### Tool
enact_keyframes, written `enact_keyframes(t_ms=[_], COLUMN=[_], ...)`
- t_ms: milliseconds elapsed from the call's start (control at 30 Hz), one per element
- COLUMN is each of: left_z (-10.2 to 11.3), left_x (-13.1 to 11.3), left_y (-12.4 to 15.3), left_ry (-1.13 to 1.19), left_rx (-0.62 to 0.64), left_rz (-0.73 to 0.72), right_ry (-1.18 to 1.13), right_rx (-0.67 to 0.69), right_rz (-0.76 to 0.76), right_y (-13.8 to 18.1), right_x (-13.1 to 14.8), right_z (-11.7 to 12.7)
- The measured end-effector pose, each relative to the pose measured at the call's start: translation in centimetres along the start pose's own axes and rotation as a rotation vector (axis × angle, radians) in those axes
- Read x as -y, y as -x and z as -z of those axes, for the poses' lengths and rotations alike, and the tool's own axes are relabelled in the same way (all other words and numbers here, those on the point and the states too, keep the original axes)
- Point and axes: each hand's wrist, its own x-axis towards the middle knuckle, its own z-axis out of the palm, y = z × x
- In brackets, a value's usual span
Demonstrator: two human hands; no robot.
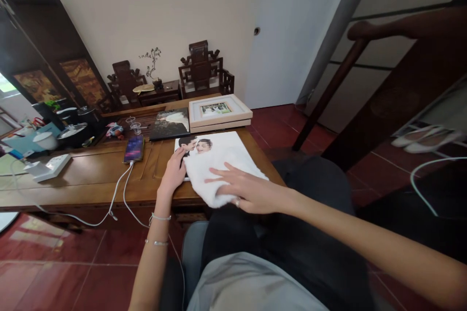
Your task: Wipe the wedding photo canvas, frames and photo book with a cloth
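A large photo print (233, 148) of two people lies flat at the near edge of a wooden table (91, 175). A white cloth (204, 175) is spread on its near part. My right hand (244, 189) rests flat on the cloth with fingers stretched out; a ring shows on one finger. At the print's left edge my left hand (174, 172) curls its fingers over the border and holds it down. Two thin bracelets circle my left forearm.
Behind the print lie a dark photo album (170, 124) and a white framed picture (219, 112). A phone (134, 149) charges on a white cable beside a power strip (51, 167). Tea ware sits at the left. Dark wooden chairs (204, 70) stand by the wall; a stair rail rises on the right.
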Motion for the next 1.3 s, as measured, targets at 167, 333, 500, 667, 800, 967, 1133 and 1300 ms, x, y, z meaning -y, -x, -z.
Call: enact_keyframes(t_ms=[167,333,500,667,800,967,1133,1300], left_z=[0.0,0.1,0.2,-0.1,-0.2,-0.1,0.0,-0.1], left_x=[0.1,0.0,0.0,0.2,0.3,0.1,0.0,0.4], left_y=[-0.1,-0.2,-0.2,-0.2,-0.3,-0.3,-0.3,-0.4], left_ry=[0.011,-0.021,-0.030,-0.010,0.002,-0.013,-0.014,-0.023], left_rx=[0.001,-0.008,0.002,-0.016,-0.020,-0.005,-0.008,-0.015], left_rz=[-0.019,-0.013,-0.029,-0.031,-0.035,-0.038,-0.031,-0.023], right_ry=[-0.099,-0.022,0.140,0.205,0.132,0.037,0.043,0.141], right_rx=[-0.052,-0.144,-0.141,-0.111,-0.066,-0.073,-0.107,-0.146], right_rz=[-0.033,-0.188,-0.305,-0.232,-0.137,-0.062,-0.149,-0.372], right_y=[-1.8,-7.1,-10.0,-7.5,-3.3,-0.1,-2.1,-6.8], right_x=[-3.0,-8.0,-8.9,-5.6,-1.8,-1.3,-5.1,-7.0], right_z=[1.2,2.0,1.1,0.0,-0.2,-0.2,0.3,0.9])
